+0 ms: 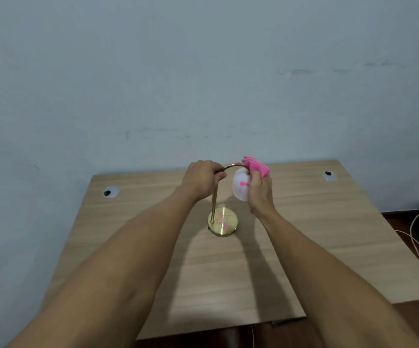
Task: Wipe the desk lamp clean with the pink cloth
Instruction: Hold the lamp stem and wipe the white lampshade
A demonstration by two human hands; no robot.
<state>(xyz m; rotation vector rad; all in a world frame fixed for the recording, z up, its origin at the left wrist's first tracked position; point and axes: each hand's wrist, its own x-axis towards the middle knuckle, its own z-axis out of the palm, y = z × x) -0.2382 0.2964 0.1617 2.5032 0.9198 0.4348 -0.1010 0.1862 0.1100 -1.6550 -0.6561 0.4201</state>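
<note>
Left hand (203, 178) grips desk lamp (216, 197) arm; right hand (260, 189) pinches pink cloth (256, 167) at shade top. Pink marks on shade and base remain, so probably early.

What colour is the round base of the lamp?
Shiny gold, with pink marks scrawled on top. The lamp base shows in the head view, standing on the wooden desk.

No legible text, labels, brands or numbers are showing anywhere. Pink scrawled marks are showing on the lamp base (223, 221); they are resembling strokes or characters but are not reading as any word. Further pink smears are showing on the white shade (240, 187), likewise unreadable. Tabletop (304, 222) and wall (203, 71) are carrying no writing.
</note>
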